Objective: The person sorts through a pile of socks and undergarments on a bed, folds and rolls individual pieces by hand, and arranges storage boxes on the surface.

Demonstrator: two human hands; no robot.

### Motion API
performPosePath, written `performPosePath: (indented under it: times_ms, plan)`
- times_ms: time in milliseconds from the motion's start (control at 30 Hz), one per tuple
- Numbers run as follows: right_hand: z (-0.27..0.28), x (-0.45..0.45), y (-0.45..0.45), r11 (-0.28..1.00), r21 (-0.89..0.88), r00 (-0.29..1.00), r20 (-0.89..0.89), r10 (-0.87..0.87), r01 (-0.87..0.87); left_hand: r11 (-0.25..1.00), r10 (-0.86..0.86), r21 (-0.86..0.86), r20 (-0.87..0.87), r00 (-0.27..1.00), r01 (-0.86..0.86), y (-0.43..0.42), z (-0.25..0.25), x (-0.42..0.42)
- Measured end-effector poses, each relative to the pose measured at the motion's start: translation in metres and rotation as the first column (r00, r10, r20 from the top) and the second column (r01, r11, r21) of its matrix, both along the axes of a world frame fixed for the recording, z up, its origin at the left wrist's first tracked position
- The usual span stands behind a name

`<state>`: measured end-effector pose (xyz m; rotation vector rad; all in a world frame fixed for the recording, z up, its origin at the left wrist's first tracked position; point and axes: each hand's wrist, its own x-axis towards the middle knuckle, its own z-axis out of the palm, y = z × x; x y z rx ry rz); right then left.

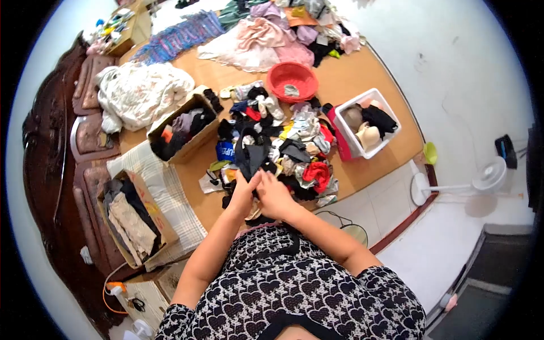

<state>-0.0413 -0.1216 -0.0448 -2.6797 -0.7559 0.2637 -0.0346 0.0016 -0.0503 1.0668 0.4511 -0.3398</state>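
A black garment (250, 157) stretches away from my fingers over a heap of mixed small clothes. My left hand (243, 191) is closed on its near end, fingers pinched together. My right hand (274, 196) meets the left one, its fingers curled at the same end of the cloth. Around them lies the pile, with a red piece (316, 176), a blue piece with white letters (225, 151) and several white, grey and black items. The exact kind of the black garment cannot be made out.
Beyond the heap stands a red plastic basin (292, 79). To the right is a white bin (368, 148) of bras and dark clothes. Cardboard boxes, one upper left (190, 146) and one lower left (161, 221), hold clothing. A white fan (453, 186) stands at right.
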Motion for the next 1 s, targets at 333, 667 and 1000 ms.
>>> performPosePath:
  times_ms: [333,667,1000]
  plan:
    - [0.043,0.026,-0.068,0.883,0.433,0.979,0.159,0.126,-0.183,0.959,-0.261,0.118,0.019,0.965,0.257,-0.004,-0.004,0.009]
    - [-0.005,0.017,-0.149,0.695,0.575,0.436,-0.808,0.397,0.433,0.713,-0.7,0.01,0.068,0.711,0.701,-0.06,0.003,0.017]
    - [-0.04,0.058,-0.286,0.39,0.51,0.636,-0.521,-0.57,0.767,0.928,-0.348,0.147,0.012,0.937,0.343,-0.131,-0.031,0.051]
